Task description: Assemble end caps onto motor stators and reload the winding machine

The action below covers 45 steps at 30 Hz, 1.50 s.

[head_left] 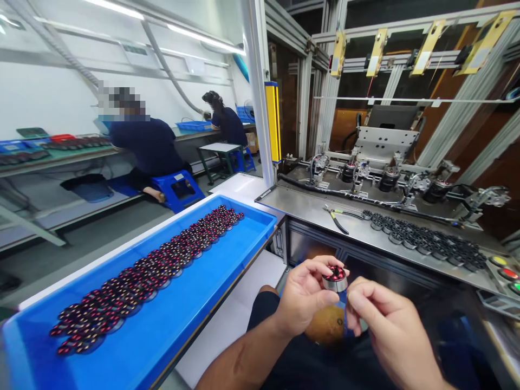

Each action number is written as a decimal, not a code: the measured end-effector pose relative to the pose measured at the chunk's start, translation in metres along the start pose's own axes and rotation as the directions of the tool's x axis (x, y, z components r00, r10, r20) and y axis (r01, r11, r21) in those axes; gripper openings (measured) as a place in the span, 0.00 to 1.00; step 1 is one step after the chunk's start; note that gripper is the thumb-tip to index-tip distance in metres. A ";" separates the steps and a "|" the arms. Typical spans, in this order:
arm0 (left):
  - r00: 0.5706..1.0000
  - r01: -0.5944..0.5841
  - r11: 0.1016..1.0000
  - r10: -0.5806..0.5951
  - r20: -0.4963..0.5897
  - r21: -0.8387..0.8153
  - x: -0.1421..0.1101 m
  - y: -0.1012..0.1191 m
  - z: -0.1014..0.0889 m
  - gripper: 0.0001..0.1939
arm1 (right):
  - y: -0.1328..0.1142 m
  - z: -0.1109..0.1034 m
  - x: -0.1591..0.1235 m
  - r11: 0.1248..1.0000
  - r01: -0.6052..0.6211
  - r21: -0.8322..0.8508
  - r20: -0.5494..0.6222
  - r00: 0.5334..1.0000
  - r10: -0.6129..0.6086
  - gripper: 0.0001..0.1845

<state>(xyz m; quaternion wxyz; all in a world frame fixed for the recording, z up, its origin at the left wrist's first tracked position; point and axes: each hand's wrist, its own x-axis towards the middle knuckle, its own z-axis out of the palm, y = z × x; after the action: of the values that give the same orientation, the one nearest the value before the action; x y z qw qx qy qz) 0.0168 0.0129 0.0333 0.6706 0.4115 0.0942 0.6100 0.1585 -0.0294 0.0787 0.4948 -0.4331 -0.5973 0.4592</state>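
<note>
Round metal-rimmed part [335, 284] with red pieces inside sits between 4 and 5 o'clock from the centre of view, held up by the left hand [301, 298], whose thumb and fingertips grip its rim. Just beside it, the right hand [384, 317] has its fingers curled inward; I cannot tell whether they pinch anything. At 8 o'clock, a long, shallow blue tray [195, 284] contains many round parts with red and gold-coloured pieces [150, 276], overlapping in a diagonal band. Between 3 and 4 o'clock, rows of black round parts [426, 241] lie on a metal worktop [296, 200], near open pliers [338, 221]. Toward 10 o'clock, another blue tray [194, 125] rests on a far bench.
</note>
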 end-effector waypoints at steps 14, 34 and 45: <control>0.974 -0.029 0.974 -0.024 0.226 0.225 0.012 0.013 -0.015 0.13 | 0.025 0.011 -0.002 0.702 -0.276 0.657 0.297 0.950 0.095 0.18; 0.990 -0.033 0.655 -0.084 0.117 0.755 -0.004 0.030 0.006 0.22 | 0.041 -0.021 -0.007 0.734 0.576 -0.360 0.082 0.803 -0.590 0.26; 0.980 -0.179 0.566 0.033 0.194 0.805 -0.010 0.029 0.002 0.23 | 0.019 -0.024 -0.003 0.940 0.263 -0.216 0.032 0.965 -0.262 0.10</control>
<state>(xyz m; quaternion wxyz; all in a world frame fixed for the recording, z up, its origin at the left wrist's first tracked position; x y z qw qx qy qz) -0.0057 0.0010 0.0502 0.3718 0.7261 0.2872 0.5021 0.1837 -0.0258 0.0619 0.5002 -0.4007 -0.6971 0.3214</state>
